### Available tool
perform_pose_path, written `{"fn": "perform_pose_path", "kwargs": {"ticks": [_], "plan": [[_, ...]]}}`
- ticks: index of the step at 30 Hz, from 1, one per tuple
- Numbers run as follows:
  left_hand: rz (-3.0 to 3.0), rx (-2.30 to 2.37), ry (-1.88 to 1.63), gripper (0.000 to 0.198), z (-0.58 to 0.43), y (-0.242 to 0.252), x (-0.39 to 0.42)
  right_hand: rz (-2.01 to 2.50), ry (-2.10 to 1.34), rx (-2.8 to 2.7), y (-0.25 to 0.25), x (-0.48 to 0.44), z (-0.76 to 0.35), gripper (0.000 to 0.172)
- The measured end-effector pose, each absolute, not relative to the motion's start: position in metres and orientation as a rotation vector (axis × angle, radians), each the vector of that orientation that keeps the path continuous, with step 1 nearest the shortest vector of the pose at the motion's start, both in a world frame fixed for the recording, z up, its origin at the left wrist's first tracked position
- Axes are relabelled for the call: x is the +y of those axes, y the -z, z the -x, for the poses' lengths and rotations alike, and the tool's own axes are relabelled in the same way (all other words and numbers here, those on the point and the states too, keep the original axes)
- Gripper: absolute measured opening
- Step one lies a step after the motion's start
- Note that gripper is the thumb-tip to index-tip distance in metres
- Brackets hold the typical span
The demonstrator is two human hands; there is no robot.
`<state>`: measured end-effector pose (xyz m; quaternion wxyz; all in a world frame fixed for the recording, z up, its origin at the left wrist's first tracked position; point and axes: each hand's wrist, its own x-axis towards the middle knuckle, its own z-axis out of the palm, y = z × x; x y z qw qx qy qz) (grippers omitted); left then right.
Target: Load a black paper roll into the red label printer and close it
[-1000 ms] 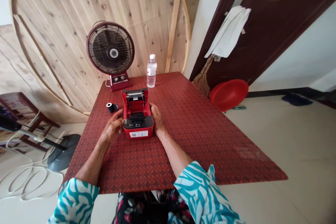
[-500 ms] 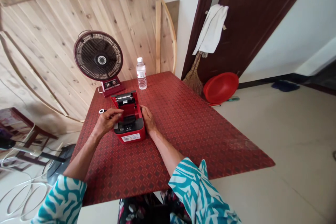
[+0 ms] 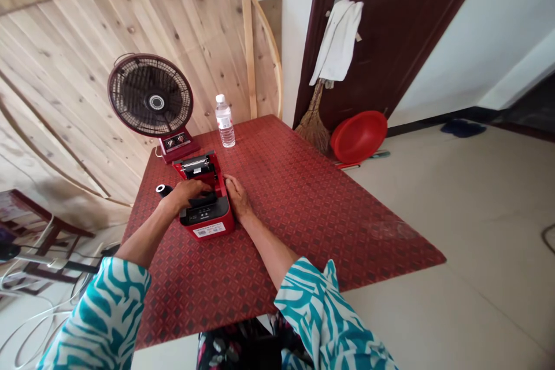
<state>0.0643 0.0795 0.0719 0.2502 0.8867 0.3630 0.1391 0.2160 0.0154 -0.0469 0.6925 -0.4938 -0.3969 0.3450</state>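
Observation:
A red and black receipt printer (image 3: 210, 225) sits on the table with its lid (image 3: 197, 167) raised and tilted back. My left hand (image 3: 185, 192) reaches over its left edge, fingers bent down into the compartment. Its fingertips are hidden, so I cannot tell what they hold. Against the printer's right wall rests my right hand (image 3: 238, 196), gripping the side. Just left of the printer lies a small black roll (image 3: 163, 190) with a white ring at its end, partly behind my left hand.
A dark red fan (image 3: 171, 144) and a water bottle (image 3: 225, 122) stand at the back of the patterned red table (image 3: 299, 202). Beyond the right edge are a broom (image 3: 314, 127) and red basins (image 3: 359, 137) on the floor. Loose cables (image 3: 32, 318) lie at lower left.
My left hand has lowered from above the printer into its open compartment. My right hand stays on the printer's side. The whole view has shifted slightly.

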Motion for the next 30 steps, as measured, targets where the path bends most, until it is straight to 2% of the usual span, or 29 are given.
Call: {"fn": "perform_pose_path", "kwargs": {"ticks": [3,13,16,20,23,26,30], "plan": [[-2.579,1.009,-0.11,0.02,-0.063,-0.073,0.08,1.109,-0.773,-0.891,0.047,0.015,-0.216,0.045],[-2.818,1.27,0.028,0.035,-0.061,-0.086,0.055,1.118,-0.772,-0.901,0.044,0.014,-0.217,0.04],[-2.768,1.233,-0.145,0.033,-0.058,-0.087,0.052,1.126,-0.773,-0.909,0.042,0.011,-0.218,0.04],[-2.478,0.954,-0.58,0.032,-0.036,-0.082,0.05,1.116,-0.781,-0.927,0.038,0.009,-0.217,0.04],[-2.065,0.884,-0.981,0.048,-0.005,-0.073,0.042,1.119,-0.785,-0.915,0.038,0.009,-0.217,0.041],[-1.753,0.93,-1.209,0.063,0.033,-0.054,0.035,1.106,-0.782,-0.913,0.041,0.01,-0.217,0.042],[-1.767,1.191,-1.114,0.058,0.069,-0.018,0.036,1.079,-0.791,-0.906,0.047,0.013,-0.218,0.043]]}}
